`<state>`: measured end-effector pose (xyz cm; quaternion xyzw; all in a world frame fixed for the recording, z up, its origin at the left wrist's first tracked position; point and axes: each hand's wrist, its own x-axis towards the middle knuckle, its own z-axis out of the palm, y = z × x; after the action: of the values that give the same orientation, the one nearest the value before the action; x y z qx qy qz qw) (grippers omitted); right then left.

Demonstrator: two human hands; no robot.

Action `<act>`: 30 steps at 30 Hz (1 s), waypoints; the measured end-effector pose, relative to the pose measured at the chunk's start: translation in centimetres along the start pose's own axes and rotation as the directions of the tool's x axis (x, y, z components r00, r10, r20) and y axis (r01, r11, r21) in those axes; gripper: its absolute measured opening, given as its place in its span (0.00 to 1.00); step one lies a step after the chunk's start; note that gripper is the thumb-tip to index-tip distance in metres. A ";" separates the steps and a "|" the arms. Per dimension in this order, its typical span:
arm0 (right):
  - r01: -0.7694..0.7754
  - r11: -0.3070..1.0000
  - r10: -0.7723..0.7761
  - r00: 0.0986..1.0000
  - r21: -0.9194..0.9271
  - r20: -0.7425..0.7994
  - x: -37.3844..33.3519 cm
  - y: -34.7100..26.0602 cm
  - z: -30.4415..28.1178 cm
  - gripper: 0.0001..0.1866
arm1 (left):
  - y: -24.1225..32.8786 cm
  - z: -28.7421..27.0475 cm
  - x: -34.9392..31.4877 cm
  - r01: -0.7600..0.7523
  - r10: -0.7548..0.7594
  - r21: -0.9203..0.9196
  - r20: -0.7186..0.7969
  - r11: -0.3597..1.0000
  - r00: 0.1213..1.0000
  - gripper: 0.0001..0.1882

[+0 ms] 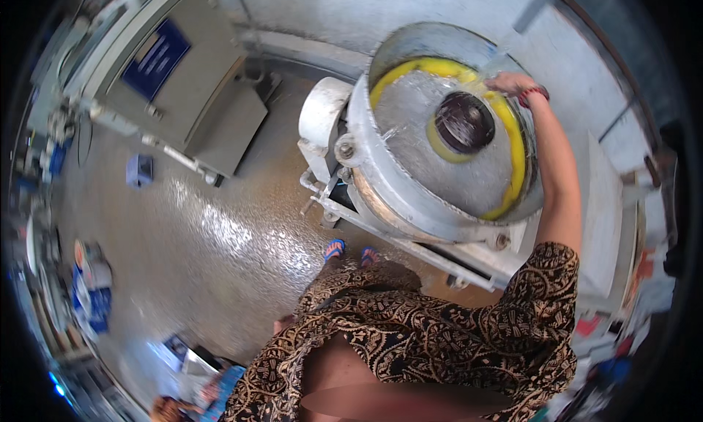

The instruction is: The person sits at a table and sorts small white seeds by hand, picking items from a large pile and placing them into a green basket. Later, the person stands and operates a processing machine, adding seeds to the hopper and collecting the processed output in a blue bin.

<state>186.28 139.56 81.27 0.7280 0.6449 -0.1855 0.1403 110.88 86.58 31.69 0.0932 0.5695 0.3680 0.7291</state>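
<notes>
My right hand [511, 83] reaches over the far right side of a large round metal tub [410, 195], its fingers stretched out and a red bracelet at the wrist. Splashing water [492, 64] shows beside the fingertips, below a grey pipe [538, 8]. Inside the tub, a yellow ring [517, 147] follows the wall around wet grey contents [410, 121]. A dark round hub [464, 121] with a yellow base rises in the middle. Only a small part of my left hand [284, 323] shows low beside my clothing; its fingers are hidden.
A white rounded housing [324, 114] joins the tub's left side. A grey metal cabinet [165, 70] stands at the far left. The floor [212, 239] is wet and shiny. A small bluish box [139, 171] lies on it. Another person [176, 407] is at the lower left.
</notes>
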 end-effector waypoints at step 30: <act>-0.014 0.813 0.438 0.675 0.583 -0.594 -23.2 -10.6 12.4 0.31 | 24.8 25.7 22.0 0.056 -0.417 0.886 0.161 0.461 0.895 0.19</act>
<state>172.31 114.84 81.06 0.8282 0.4702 -0.0447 -0.3017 125.08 125.66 37.33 0.4280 0.5411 -0.0968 0.7174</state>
